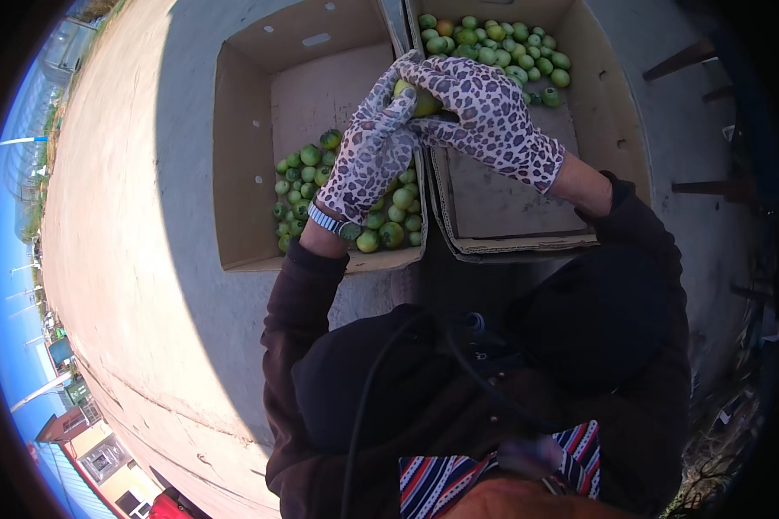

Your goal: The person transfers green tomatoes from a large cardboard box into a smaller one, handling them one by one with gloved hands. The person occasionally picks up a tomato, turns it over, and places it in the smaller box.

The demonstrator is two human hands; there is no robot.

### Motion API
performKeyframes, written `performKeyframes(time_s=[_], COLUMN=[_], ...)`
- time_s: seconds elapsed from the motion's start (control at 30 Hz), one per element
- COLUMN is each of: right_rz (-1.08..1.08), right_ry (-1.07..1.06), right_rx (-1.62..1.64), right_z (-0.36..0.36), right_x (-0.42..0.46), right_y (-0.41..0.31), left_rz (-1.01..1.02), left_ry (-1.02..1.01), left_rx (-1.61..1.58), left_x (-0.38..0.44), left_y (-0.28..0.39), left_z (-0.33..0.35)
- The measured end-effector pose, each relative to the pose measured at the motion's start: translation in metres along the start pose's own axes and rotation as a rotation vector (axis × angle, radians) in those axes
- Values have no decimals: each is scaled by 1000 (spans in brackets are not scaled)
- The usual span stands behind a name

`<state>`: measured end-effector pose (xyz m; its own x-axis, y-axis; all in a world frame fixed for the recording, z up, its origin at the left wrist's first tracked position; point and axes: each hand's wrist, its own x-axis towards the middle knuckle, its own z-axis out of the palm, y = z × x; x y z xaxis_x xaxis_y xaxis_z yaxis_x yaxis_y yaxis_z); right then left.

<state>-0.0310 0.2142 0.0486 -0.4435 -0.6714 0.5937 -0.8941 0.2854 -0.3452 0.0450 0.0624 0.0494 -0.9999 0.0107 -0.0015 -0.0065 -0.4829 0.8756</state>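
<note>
A green tomato (425,102) sits between my two gloved hands, above the meeting walls of two cardboard boxes. My left hand (380,133), in a leopard-print glove with a watch at the wrist, closes on its left side. Around its right side curls my right hand (487,110), in a matching glove; its fingertips are partly hidden. Green tomatoes (391,234) lie in the near part of the left cardboard box (243,188). More green tomatoes (526,61), one of them reddish, fill the far part of the right cardboard box (613,123).
Both boxes stand on concrete ground (195,130), partly shaded and sunlit at left. Dark legs of a piece of furniture (681,60) show at right. My knees are close to the boxes' near edges. A cable hangs across my front. Buildings stand at the lower left.
</note>
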Motion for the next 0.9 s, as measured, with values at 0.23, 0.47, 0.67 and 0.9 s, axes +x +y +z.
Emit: performKeyframes(time_s=[0.23,0.47,0.67,0.9], right_rz=[293,479,463,819], right_ry=[64,-64,-149,-143], right_rx=[251,134,104,-61], right_z=[-20,15,25,1], right_x=[-29,-90,-93,-109], right_y=[33,73,75,146], left_rz=[-145,-135,-377,-272], left_ry=[288,-63,-109,162], left_rx=[1024,1880,1919,1635], left_x=[22,0,6,5], left_y=[-25,-100,-109,-86], left_z=[-88,-133,-123,-123])
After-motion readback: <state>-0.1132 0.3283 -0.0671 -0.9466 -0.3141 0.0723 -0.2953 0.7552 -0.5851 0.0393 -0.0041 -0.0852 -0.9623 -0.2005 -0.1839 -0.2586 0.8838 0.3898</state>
